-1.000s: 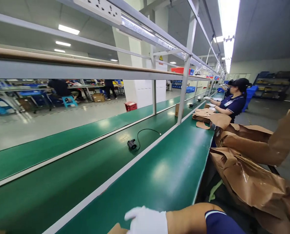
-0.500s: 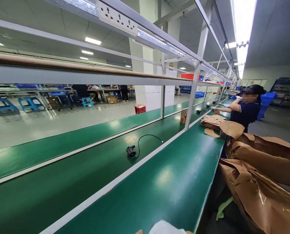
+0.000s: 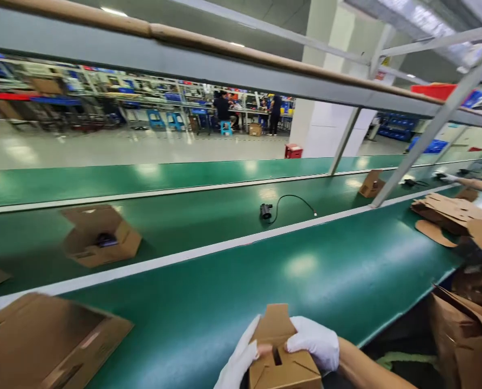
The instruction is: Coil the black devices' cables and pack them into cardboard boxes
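both grips close on the small cardboard box (image 3: pixel 279 354) at the bottom edge of the view: the left hand (image 3: pixel 237 363), in a white glove, curls around its left side, and the right hand (image 3: pixel 316 341), also gloved, presses fingers over the upper right corner beside the raised flap. the box sits between the two hands, right at the near edge of the green bench (image 3: pixel 305 270), its open flap standing upright and pointing away from the person. neither hand is clearly nearer; they share it.

to the left on the bench lies a larger flat brown carton (image 3: pixel 46 340), just apart from the held box. beyond the white rail, on the conveyor belt (image 3: pixel 184 216), an open carton (image 3: pixel 99 235) rests with a dark part inside, and further right a black device with a cable (image 3: pixel 267 210) lies alone. a stack of flat cardboard blanks (image 3: pixel 447 210) sits at the far right.

no brand, label or writing on the box can be read.
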### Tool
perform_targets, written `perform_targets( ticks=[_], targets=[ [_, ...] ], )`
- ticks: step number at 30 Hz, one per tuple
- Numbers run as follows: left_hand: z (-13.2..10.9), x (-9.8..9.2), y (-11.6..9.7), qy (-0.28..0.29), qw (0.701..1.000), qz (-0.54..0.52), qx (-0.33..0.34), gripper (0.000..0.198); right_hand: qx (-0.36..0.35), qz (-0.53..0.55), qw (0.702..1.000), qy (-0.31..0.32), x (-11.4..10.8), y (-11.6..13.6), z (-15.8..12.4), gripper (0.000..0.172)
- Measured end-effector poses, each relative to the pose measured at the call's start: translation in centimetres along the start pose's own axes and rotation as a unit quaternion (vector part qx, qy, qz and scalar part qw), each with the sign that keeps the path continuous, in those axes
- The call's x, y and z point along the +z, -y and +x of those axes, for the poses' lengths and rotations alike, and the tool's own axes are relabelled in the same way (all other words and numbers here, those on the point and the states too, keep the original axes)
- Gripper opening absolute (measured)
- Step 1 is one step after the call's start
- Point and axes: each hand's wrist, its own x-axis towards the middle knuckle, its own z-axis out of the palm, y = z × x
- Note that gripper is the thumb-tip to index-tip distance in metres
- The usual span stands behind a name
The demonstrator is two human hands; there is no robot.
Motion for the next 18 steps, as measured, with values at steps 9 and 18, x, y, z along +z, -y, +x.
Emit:
perform_targets(
  ticks=[9,18],
  targets=[
    [-2.6,-2.2,-2.2,0.11,0.975,-0.024,0.194,0.064,0.112,-0.389,0.898,0.171,-0.4,6.9,2.3,0.056],
    [-2.7,-2.7,-2.8,0.111,0.978,-0.011,0.178,0.072,0.098,-0.707,0.695,0.089,4.5,6.7,3.7,0.035]
  ],
)
